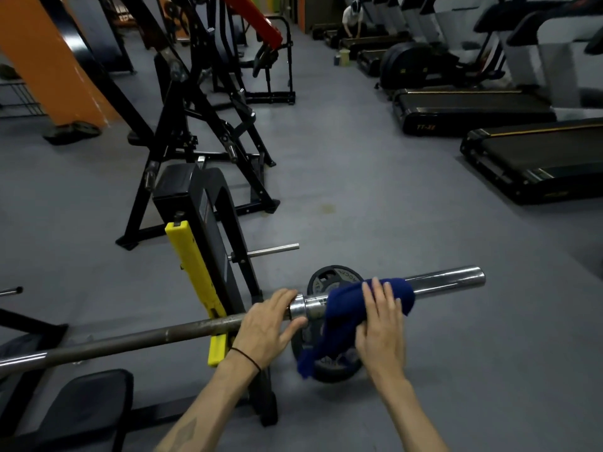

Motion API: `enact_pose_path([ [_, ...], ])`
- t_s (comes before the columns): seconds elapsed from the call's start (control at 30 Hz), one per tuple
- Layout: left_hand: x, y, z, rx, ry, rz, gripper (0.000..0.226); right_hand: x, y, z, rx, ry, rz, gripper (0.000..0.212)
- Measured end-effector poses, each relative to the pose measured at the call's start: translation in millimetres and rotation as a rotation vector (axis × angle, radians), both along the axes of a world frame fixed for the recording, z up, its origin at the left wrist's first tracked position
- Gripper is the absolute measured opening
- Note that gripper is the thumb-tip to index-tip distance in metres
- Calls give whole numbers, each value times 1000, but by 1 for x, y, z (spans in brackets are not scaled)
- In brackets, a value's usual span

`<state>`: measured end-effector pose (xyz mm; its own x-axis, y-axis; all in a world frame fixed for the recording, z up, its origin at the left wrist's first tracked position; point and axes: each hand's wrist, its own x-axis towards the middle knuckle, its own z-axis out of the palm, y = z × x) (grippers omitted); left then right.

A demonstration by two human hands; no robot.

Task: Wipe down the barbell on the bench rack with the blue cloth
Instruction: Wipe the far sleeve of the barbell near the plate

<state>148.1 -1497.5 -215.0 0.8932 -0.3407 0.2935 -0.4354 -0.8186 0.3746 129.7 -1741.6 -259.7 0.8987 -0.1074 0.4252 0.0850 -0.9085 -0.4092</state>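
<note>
The barbell (137, 339) lies across the bench rack, running from lower left to its shiny chrome sleeve (450, 278) at the right. A blue cloth (346, 305) is draped over the sleeve near the collar, with one end hanging down. My right hand (380, 324) wraps the cloth around the sleeve, fingers over the top. My left hand (267, 324) grips the bar just inside the collar, beside the yellow rack hook (195, 275).
A black weight plate (329, 367) leans on the floor under the sleeve. The bench pad (94, 396) sits lower left. Black machine frames (202, 132) stand behind the rack, treadmills (473, 109) line the right side, and a person crouches far back.
</note>
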Motion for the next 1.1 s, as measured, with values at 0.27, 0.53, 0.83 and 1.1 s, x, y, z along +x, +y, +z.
enact_pose_path([
  [0.27,0,-3,-1,31,31,17,49,-18,37,-7,-215,-18,367,109],
  [0.53,4,-21,15,82,82,227,36,-9,55,1,31,18,9,105],
  [0.83,-2,-5,5,103,130,164,81,-2,-23,-7,-158,-9,103,113],
  [1.1,-3,-3,1,118,118,140,80,-19,42,-8,-152,-29,327,117],
])
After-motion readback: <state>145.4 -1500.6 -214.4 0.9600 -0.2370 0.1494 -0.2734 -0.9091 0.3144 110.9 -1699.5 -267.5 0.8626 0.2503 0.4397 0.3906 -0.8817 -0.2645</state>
